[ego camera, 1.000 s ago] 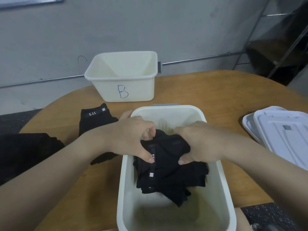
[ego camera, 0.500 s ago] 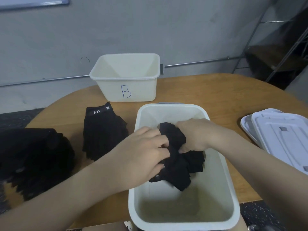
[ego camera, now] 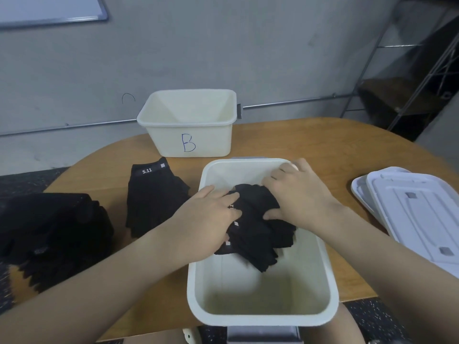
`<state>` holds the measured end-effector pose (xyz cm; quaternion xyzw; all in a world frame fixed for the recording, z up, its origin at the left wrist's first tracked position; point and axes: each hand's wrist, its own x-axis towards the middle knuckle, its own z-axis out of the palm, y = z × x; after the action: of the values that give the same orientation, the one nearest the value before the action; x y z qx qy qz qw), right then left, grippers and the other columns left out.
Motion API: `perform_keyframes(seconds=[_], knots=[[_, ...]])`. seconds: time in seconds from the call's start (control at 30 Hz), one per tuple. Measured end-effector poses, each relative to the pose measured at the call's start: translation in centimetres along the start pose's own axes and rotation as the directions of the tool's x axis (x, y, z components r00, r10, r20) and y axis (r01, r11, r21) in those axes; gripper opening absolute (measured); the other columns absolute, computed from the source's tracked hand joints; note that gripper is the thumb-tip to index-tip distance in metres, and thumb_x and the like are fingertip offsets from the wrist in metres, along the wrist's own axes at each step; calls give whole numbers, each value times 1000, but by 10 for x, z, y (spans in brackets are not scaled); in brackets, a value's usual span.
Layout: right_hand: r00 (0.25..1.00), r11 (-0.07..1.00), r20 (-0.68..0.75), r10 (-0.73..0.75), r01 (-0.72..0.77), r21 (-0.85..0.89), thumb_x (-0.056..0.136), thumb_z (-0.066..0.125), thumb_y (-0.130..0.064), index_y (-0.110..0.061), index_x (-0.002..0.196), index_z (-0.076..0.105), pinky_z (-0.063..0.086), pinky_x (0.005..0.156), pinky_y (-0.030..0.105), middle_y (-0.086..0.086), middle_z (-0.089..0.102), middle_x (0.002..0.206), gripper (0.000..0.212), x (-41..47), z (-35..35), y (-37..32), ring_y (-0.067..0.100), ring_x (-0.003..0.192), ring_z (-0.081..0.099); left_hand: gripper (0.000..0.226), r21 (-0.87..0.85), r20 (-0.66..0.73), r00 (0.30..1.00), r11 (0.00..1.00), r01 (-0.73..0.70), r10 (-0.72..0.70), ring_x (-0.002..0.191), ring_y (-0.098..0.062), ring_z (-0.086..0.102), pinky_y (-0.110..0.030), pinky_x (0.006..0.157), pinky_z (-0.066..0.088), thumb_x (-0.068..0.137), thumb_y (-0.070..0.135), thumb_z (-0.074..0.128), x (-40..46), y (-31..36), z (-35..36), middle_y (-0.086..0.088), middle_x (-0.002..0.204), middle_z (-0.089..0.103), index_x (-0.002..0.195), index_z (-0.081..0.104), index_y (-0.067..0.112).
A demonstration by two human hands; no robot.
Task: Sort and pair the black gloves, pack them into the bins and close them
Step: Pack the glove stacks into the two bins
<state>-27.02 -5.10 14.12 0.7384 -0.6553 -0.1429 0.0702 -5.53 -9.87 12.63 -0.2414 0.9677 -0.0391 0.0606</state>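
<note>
Both hands press a bundle of black gloves (ego camera: 255,227) into the far half of the near white bin (ego camera: 263,316), at frame centre. Left hand (ego camera: 211,219) lies flat on the bundle's left side, fingers straight; right hand (ego camera: 295,197) cups its upper right edge, thumb tucked underneath. The bundle runs diagonally toward lower right, between both palms. More gloves (ego camera: 154,197) wait on the table (ego camera: 310,142) at left; bin B (ego camera: 188,125) stands behind, lids (ego camera: 417,214) at right.

Lids (ego camera: 412,217) and perhaps gloves (ego camera: 49,234) edge-cropped.
</note>
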Motion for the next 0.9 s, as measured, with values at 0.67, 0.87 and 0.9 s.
perform_keyframes(seconds=[0.67,0.87,0.9], knots=[[947,859,106,303,-319,400,65,87,-65,-20,115,34,41,80,39,2,57,121,86,20,-2,19,27,106,59,94,373,132,988,927,27,-82,152,-36,17,-46,123,16,95,58,51,21,-3,10,-15,169,6,165,6,15],[952,816,144,271,-307,489,65,90,-60,-23,112,36,39,72,38,-3,53,103,80,27,-2,26,24,90,50,132,373,194,976,928,22,-101,150,-33,18,-44,124,17,74,71,72,36,-2,10,-12,167,11,163,-4,10],[951,818,145,273,-309,485,65,90,-59,-23,112,36,39,71,37,-4,50,100,81,27,-1,25,25,88,50,134,356,190,978,934,15,-88,148,-31,23,-42,123,20,72,69,75,39,-2,11,-9,165,17,163,-3,9]])
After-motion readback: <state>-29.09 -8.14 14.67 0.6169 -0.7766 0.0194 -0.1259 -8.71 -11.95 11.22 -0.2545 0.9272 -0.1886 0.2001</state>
